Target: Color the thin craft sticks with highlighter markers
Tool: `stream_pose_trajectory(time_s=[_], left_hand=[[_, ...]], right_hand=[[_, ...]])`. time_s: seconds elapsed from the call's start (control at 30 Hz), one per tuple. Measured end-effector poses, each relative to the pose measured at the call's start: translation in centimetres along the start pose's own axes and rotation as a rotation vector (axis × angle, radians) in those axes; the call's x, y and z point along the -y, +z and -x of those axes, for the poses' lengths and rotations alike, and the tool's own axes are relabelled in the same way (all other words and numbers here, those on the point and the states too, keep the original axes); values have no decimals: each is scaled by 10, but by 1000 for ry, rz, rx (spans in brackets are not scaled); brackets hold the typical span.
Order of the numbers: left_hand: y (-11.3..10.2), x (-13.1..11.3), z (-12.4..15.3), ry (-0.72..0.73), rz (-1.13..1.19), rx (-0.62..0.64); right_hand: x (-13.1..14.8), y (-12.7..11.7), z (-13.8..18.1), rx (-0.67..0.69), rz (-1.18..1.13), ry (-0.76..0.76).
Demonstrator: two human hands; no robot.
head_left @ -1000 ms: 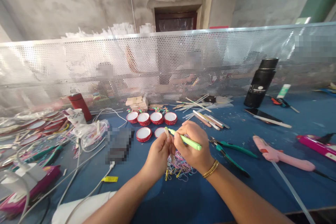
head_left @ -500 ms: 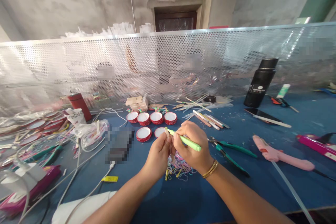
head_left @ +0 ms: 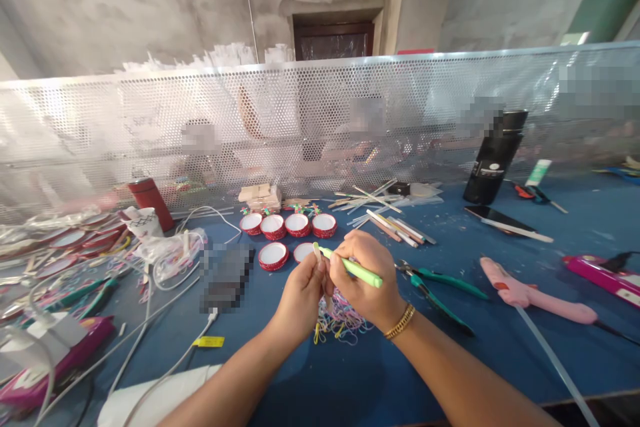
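Observation:
My left hand is closed around a small pale stick held upright over the blue table. My right hand grips a light green pen-like tool, its tip resting against the stick. Under both hands lies a heap of thin coloured rubber bands. Just beyond them sit several red-rimmed round lids with white insides.
Green-handled pliers and a pink glue gun lie to the right, with a black flask behind. Loose sticks, cables, a red cup and more lids clutter the left. A perforated metal screen bounds the table's far side.

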State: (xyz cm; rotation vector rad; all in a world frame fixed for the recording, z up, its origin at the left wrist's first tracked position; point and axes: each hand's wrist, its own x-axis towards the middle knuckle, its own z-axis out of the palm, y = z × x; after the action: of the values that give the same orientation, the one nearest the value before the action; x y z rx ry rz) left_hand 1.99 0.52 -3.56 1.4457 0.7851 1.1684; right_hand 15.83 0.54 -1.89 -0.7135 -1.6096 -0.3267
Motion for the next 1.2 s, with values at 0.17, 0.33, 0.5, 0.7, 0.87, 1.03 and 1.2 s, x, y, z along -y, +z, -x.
stream_pose_trajectory(time_s=[0.17,0.33,0.5,0.7,0.87,1.03,1.2], left_hand=[[0,0,0,5,1,5],[0,1,0,6,-4,9],[0,2,0,8,-12,8],[-1,4,-1,-3,3,-2],[-1,4,-1,6,-2,18],[0,2,-1,7,2,-2],[0,3,0,16,1,12]], right_hand=[[0,0,0,-9,5,7],[-1,0,1,-4,-7,11],[0,0,1,3,-7,18],[2,1,1,22,-18,5],[0,0,1,6,-14,20],[0,1,2,17,-14,8],[0,1,1,4,-5,13]])
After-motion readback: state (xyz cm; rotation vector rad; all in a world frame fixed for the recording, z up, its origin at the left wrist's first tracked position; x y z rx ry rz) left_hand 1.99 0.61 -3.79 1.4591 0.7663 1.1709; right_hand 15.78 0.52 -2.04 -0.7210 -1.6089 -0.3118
